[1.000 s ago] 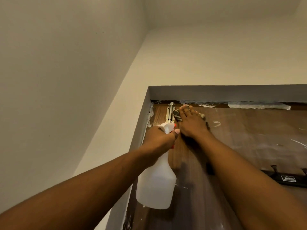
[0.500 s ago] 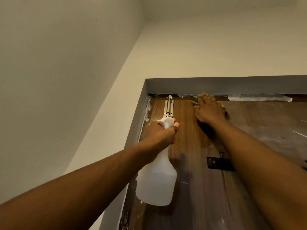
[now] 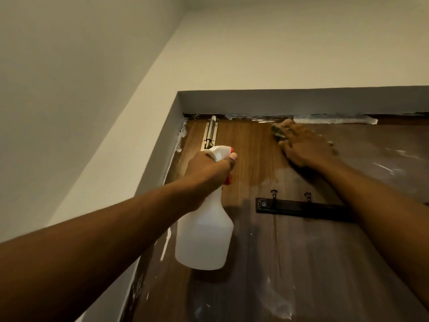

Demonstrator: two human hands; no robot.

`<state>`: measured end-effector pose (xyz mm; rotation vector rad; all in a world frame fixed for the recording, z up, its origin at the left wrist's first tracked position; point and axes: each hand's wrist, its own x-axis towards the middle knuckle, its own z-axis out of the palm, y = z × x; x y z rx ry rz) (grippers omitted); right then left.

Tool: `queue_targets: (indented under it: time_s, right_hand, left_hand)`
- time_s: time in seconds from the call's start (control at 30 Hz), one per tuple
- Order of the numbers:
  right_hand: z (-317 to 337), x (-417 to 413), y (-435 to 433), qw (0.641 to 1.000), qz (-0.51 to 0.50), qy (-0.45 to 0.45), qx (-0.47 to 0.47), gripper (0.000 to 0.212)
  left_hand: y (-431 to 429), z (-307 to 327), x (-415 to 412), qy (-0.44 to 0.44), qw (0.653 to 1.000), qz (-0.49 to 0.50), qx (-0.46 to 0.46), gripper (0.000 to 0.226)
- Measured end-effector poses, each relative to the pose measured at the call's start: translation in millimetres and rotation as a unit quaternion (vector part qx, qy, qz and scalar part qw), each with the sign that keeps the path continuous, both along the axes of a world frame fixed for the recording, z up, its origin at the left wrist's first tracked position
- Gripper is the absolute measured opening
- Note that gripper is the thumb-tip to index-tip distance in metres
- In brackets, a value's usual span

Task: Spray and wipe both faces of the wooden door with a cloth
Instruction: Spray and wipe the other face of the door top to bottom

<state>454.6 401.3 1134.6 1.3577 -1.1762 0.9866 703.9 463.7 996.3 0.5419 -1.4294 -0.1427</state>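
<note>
Wooden door (image 3: 255, 159) took up the lower right of the view, brown with a vertical grain. It sat inside a grey frame (image 3: 278, 101), with plain pale wall (image 3: 69, 89) off to the left and above. Going from the left, a metal slide bolt (image 3: 210, 135) was screwed on near the door's top left corner, right up by the frame. Just below it the left hand (image 3: 209, 169) was wrapped around the neck of a white spray bottle (image 3: 204, 233). Its fingers were curled tight, the thumb tip poked out on the right near the red trigger (image 3: 228, 180), and the bottle body hung down in front of the door. A bit further right and lower, a dark hook rail (image 3: 299, 209) was fixed across the door with two little hooks showing, its right end hidden behind the right forearm. Above that the right hand (image 3: 304, 147) lay flat against the door close to the top edge, fingers stretched out and pressing a cloth (image 3: 277, 134) onto the wood. The hand was kinda blurry, and only a patterned bit of cloth stuck out on its left side. White smears (image 3: 334, 119) ran along the door's top edge, with more pale streaks over on the right.
</note>
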Motion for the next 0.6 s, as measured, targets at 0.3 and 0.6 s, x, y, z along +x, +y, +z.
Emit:
queue_targets:
  time_s: [0.3,0.6]
  right_hand:
    - [30,18,-2,0.993,0.023,0.111,-0.019,0.059]
    - [2,-125,15,0.998,0.025,0.043,-0.025,0.053]
  left_hand:
    - [21,8,-53,0.004,0.998,0.057,-0.019,0.05]
    - [28,-2,-112,-0.009,0.999,0.041,0.008,0.046]
